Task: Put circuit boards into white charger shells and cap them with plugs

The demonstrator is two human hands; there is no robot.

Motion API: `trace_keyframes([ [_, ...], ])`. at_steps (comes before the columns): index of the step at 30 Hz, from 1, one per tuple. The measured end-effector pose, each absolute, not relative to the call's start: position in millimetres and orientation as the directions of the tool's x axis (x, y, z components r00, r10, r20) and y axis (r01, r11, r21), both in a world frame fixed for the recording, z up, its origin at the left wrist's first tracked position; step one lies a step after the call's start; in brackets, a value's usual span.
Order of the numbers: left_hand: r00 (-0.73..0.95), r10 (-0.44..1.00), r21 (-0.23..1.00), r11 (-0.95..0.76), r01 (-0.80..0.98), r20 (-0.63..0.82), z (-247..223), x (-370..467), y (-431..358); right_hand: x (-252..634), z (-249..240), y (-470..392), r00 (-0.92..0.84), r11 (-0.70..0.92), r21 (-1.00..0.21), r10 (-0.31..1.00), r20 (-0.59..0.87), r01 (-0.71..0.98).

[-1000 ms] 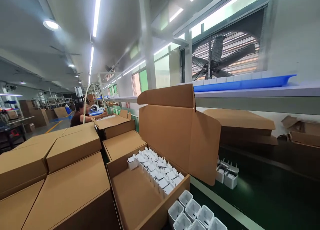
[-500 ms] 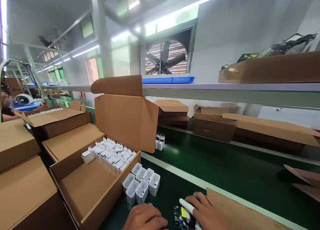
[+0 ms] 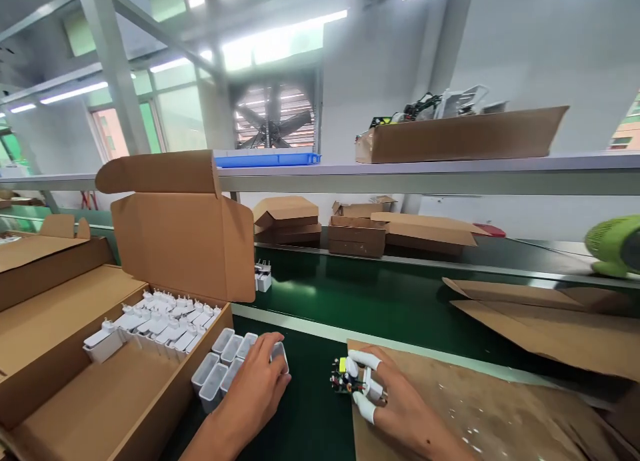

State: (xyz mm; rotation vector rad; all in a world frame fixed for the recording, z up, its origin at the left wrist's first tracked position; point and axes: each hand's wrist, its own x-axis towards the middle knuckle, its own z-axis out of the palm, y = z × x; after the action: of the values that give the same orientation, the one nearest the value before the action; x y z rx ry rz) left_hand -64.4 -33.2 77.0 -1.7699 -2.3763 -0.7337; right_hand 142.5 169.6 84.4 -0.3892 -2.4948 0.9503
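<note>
My left hand (image 3: 255,384) reaches over a cluster of open-topped white plastic charger cases (image 3: 213,384). Its fingers and thumb close around the rightmost case (image 3: 281,355), which is partly hidden behind them. Between the white-capped thumb and finger of my right hand (image 3: 387,394) is a small circuit board (image 3: 345,375) with a yellow component and a white plug piece. It is held over the left edge of a brown cardboard sheet (image 3: 450,394). Beside the cases, an open cardboard box (image 3: 100,407) contains rows of white plug chargers (image 3: 170,317).
More plug chargers (image 3: 263,276) stand on the green conveyor belt (image 3: 320,291) behind the box. Folded cardboard (image 3: 545,321) leans in from the right, and a green fan-like device (image 3: 615,244) sits farther back. Overhead runs a shelf (image 3: 310,179) with a blue tray (image 3: 270,160).
The view has swung right. My left hand has moved forward onto the rightmost case. My right hand has lifted the circuit board and turned it into a pinch grip.
</note>
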Motion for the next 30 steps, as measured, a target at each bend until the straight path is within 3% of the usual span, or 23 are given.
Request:
trace_keyframes([
  [5,-0.178,0.95,0.519,0.019,0.855,0.258,71,-34,1,175,64,189,-0.843,0.652,-0.731,0.496,0.207,0.204],
  [11,-0.28,0.946,0.717,0.082,0.692,0.162,48,-33,13,193,32,197,-0.823,0.653,-0.696,0.545,0.161,0.297],
  [13,-0.331,0.937,0.792,0.12,0.599,0.108,39,-35,10,194,30,198,-0.83,0.708,-0.645,0.52,0.203,0.286],
  [16,-0.377,0.925,0.873,0.139,0.468,0.055,29,-36,6,191,35,193,-0.815,0.863,-0.465,0.409,0.41,0.2],
  [19,-0.352,0.933,0.898,0.087,0.432,0.078,22,-37,5,187,47,181,-0.751,0.925,-0.35,0.337,0.568,0.15],
  [24,-0.286,0.942,0.903,-0.038,0.427,0.175,11,-38,8,185,58,167,-0.784,0.898,-0.427,0.343,0.518,0.111],
  [27,-0.358,0.911,0.857,0.008,0.515,0.206,13,-38,9,185,52,167,-0.766,0.894,-0.432,0.361,0.532,0.121],
  [30,-0.406,0.905,0.834,0.125,0.538,0.126,25,-41,4,186,44,166,-0.735,0.878,-0.451,0.413,0.538,0.163],
])
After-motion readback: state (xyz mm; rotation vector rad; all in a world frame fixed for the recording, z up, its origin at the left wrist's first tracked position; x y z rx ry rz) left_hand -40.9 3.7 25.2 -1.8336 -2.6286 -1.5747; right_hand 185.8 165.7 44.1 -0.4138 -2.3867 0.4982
